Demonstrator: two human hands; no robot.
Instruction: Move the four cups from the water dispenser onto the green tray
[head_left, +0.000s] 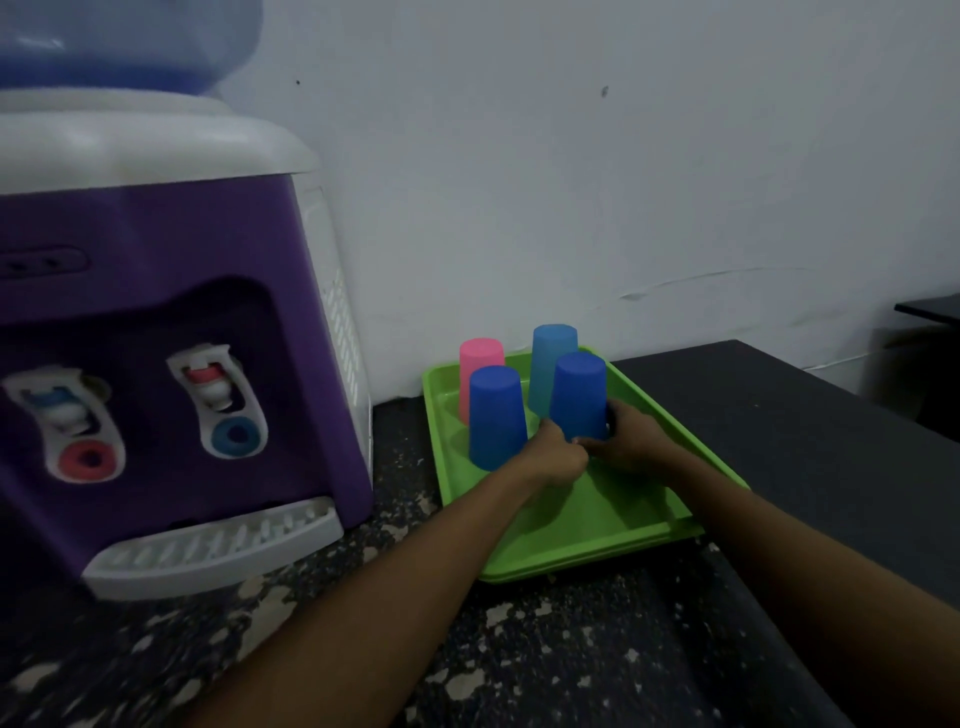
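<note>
The green tray (597, 525) lies on the dark counter to the right of the water dispenser (171, 322). Upside down on the tray stand a pink cup (480, 358), a light blue cup (553, 353), a dark blue cup (496, 415) at front left and a second dark blue cup (578, 392) at front right. My left hand (558, 457) and my right hand (631, 441) both grip the base of that front right dark blue cup, one from each side. Its rim is hidden behind my fingers.
The purple and white dispenser carries a blue water bottle (124, 41), two taps and a white drip tray (218, 545). A white wall rises right behind the tray. The speckled counter (519, 649) stretches toward me. A dark table edge (930, 306) shows far right.
</note>
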